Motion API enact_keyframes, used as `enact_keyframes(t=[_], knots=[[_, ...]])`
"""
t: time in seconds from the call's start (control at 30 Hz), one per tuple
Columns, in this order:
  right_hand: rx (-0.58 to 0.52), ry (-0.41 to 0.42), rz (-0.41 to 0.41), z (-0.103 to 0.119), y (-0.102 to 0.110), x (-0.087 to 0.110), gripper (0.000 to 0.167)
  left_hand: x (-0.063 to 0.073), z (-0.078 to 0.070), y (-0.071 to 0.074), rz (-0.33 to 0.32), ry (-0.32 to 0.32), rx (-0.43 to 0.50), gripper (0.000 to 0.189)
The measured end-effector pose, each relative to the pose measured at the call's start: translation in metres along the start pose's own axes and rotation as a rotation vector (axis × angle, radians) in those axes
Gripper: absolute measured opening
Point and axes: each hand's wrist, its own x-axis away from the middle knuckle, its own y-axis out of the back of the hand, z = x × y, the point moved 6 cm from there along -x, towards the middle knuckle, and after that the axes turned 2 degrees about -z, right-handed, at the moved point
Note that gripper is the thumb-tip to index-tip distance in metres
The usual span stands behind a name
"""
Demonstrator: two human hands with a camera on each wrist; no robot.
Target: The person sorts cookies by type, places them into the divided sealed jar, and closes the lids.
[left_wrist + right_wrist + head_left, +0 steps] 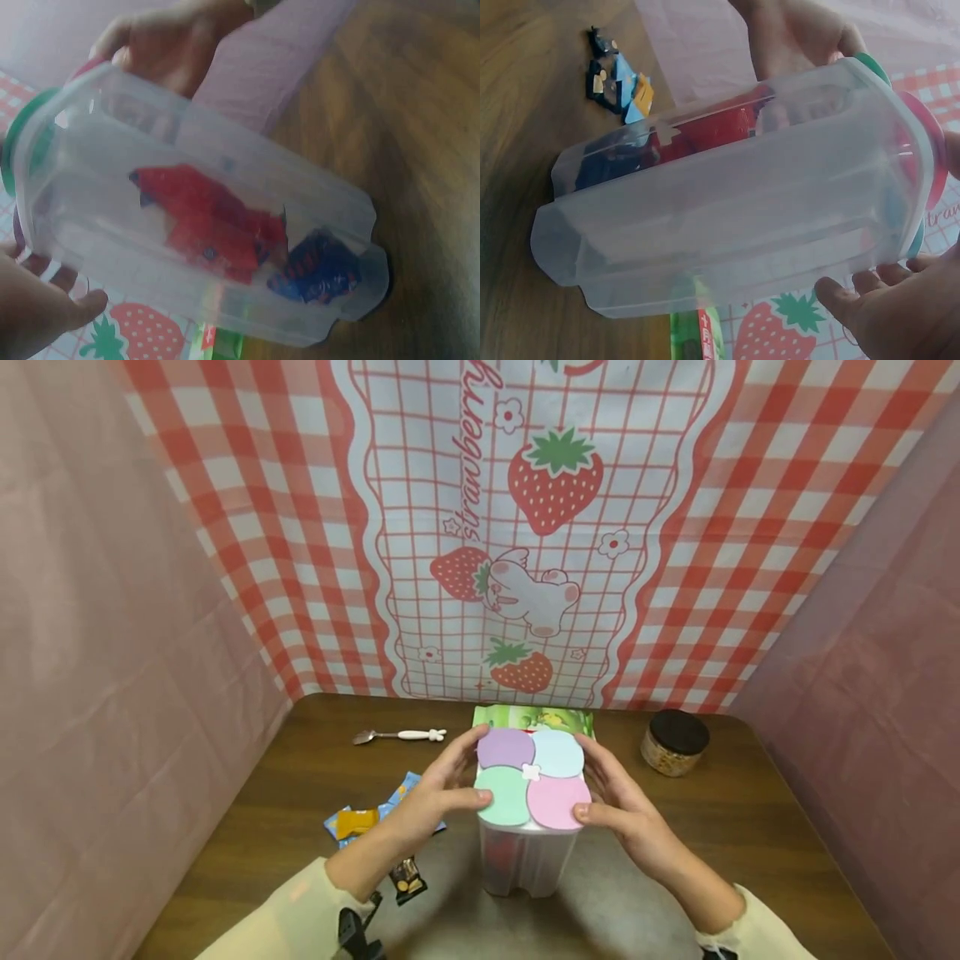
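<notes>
A clear plastic storage container [528, 864] stands in front of me at the middle of the table. Its lid [558, 803] has purple, pale blue, green and pink petal-shaped flaps, all lying flat. My left hand [438, 789] grips the lid's left side, thumb on the green flap. On the opposite side my right hand [628, 802] holds it, with the thumb at the pink flap. Through the wall in the left wrist view, red packets [214, 225] and a blue packet [319, 268] show inside. The other compartments are cloudy in the wrist views.
Blue and yellow snack packets [357, 822] and a black packet [408, 881] lie left of the container. Farther back is a white-handled fork [412, 736]. Behind the container sits a green bag [536, 717]. A black-lidded jar [675, 743] stands back right.
</notes>
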Motion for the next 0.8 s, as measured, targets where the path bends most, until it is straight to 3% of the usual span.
enact_keyframes(t=[0.13,0.23,0.3,0.43,0.5,0.67,0.8], knots=[[0.16,0.081,-0.047,0.005,0.002,0.003,0.075,-0.004,0.002,0.008,0.008,-0.007,0.019,0.072],[0.267,0.122,-0.094,0.01,0.001,0.011,0.071,-0.006,0.007,0.014,-0.018,0.025,0.045,0.068],[0.309,0.136,-0.125,0.011,0.0,0.018,0.066,-0.006,0.012,0.019,-0.063,0.052,0.046,0.064],[0.337,0.101,-0.187,0.002,-0.002,0.033,0.054,0.0,0.025,0.028,-0.198,0.111,0.004,0.059],[0.353,0.074,-0.215,-0.004,-0.003,0.041,0.049,0.004,0.03,0.031,-0.233,0.116,-0.029,0.06],[0.398,0.084,-0.276,-0.013,-0.009,0.062,0.041,0.005,0.035,0.03,-0.181,0.054,-0.047,0.065],[0.329,0.092,-0.295,-0.014,-0.021,0.076,0.035,-0.001,0.037,0.03,-0.113,0.035,-0.017,0.068]])
